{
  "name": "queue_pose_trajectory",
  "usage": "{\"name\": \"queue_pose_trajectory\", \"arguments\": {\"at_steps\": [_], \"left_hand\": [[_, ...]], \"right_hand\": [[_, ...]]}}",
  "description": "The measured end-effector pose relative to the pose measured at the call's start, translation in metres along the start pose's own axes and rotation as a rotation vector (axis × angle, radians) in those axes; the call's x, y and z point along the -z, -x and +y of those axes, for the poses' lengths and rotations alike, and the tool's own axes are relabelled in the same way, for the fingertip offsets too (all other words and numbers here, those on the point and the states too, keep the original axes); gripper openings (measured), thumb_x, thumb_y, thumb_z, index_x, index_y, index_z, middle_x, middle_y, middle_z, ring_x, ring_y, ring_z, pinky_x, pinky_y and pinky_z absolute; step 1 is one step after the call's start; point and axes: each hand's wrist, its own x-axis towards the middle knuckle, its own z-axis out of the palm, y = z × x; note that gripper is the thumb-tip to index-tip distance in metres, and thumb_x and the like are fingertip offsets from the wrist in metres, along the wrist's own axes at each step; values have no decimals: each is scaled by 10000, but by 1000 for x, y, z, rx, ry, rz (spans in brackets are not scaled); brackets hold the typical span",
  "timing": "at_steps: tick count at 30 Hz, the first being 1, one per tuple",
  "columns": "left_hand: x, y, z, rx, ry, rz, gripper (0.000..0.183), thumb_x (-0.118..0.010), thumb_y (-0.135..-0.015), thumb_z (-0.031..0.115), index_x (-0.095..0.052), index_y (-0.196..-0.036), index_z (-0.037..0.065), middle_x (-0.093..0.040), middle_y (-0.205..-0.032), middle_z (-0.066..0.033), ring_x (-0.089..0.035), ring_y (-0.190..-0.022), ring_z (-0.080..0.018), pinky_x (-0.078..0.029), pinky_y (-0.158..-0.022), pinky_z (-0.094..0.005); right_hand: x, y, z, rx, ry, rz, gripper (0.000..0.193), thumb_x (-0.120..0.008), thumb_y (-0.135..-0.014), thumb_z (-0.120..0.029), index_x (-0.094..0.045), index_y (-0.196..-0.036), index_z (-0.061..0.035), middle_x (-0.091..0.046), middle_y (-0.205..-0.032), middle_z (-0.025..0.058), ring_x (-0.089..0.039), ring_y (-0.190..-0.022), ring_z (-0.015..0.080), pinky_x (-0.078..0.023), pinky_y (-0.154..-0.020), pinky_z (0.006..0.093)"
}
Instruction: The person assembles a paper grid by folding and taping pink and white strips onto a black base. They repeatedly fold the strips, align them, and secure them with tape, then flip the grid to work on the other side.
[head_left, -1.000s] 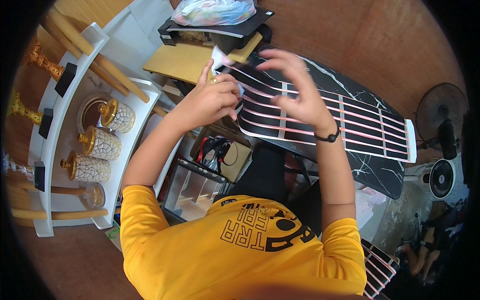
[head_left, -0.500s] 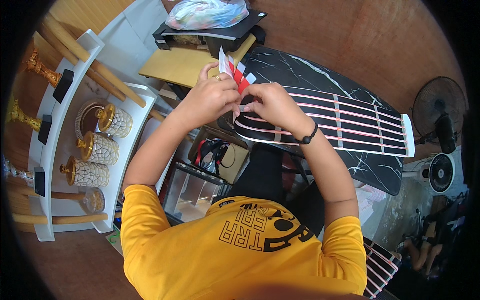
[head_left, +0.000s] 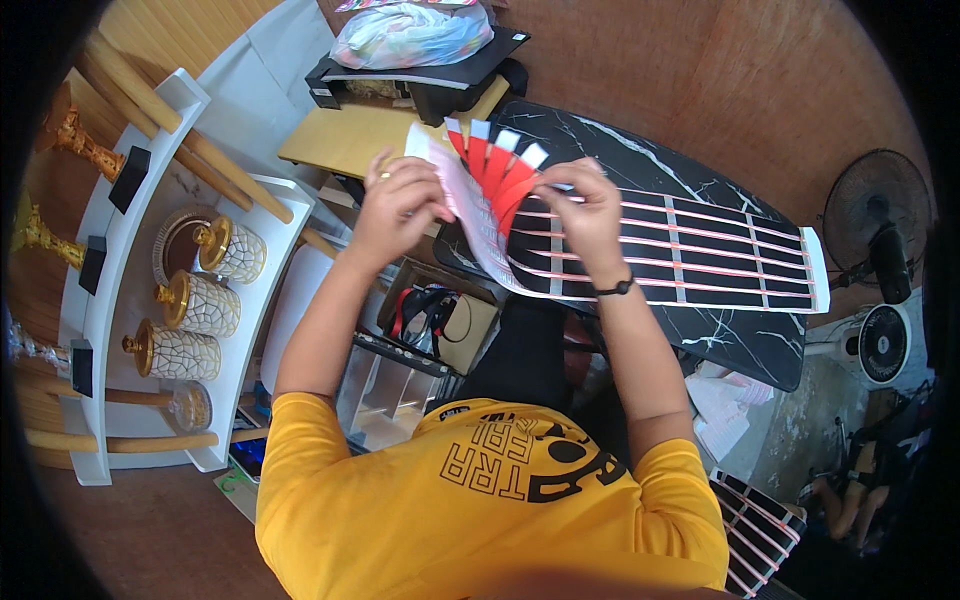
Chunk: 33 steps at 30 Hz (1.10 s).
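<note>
A long black sheet (head_left: 640,262) with pale pink-edged lines and grey crossbars lies on the black marbled table. Its near-left end curls upward, showing a whitish, pink-tinted paper underside (head_left: 467,205). My left hand (head_left: 402,205) is closed at the left edge of that lifted paper. Several red strips with white tips (head_left: 497,165) fan out from the curled end. At the right side of the fan, my right hand (head_left: 585,205) pinches the end of one red strip between thumb and fingers. The fingertips partly hide what they grip.
The marbled table (head_left: 730,345) ends close to my body. Behind it stand a yellow table (head_left: 335,135) and a black printer (head_left: 440,75) with a plastic bag on top. White shelves with gold-lidded jars (head_left: 190,300) are at left, an open box (head_left: 465,325) below, fans (head_left: 880,345) at right.
My hands have moved apart, the left slightly left and the right to the right. The sheet's end is now lifted and curled, and the red strips are spread into a wider fan.
</note>
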Motion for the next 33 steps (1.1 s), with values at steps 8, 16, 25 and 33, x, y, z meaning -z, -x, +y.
{"name": "queue_pose_trajectory", "arguments": {"at_steps": [8, 16, 25, 33], "left_hand": [[25, 25, 19, 111, -232, -106, 189, -792, -739, 274, -720, -852, 141, -654, -1240, -24, -515, -1274, -299, -126, -1149, -637], [28, 28, 7, 262, -148, 124, 246, -710, -811, 97, -677, -1051, 57, -658, -1170, -135, -598, -1101, -380, -457, -970, -455], [-29, 86, -11, 666, 571, 453, 445, -503, -1015, 291, -450, -1392, 61, -579, -1315, -125, -618, -1099, -228, -467, -957, -354], [-48, 124, -28, 1013, 1057, 603, 528, -362, -1042, 518, -362, -1362, 99, -655, -1040, -151, -645, -930, -224, -554, -766, -348]], "right_hand": [[-18, -1, 4, 104, 65, -249, 144, -763, -727, -57, -731, -861, -97, -723, -852, 46, -594, -817, 254, -442, -781, 365], [-41, -15, -6, 142, 130, -241, 162, -707, -731, 27, -678, -864, -59, -693, -857, 76, -591, -865, 283, -460, -767, 399], [-39, 9, 11, -72, -286, -199, 695, -609, -829, -2, -421, -1484, -138, -219, -1620, 188, -249, -1480, 387, -302, -1159, 405], [40, 100, 88, -336, 949, -527, 582, -517, -957, -518, -441, -1473, -261, -354, -1562, 152, -301, -1458, 361, -148, -1150, 655]]}}
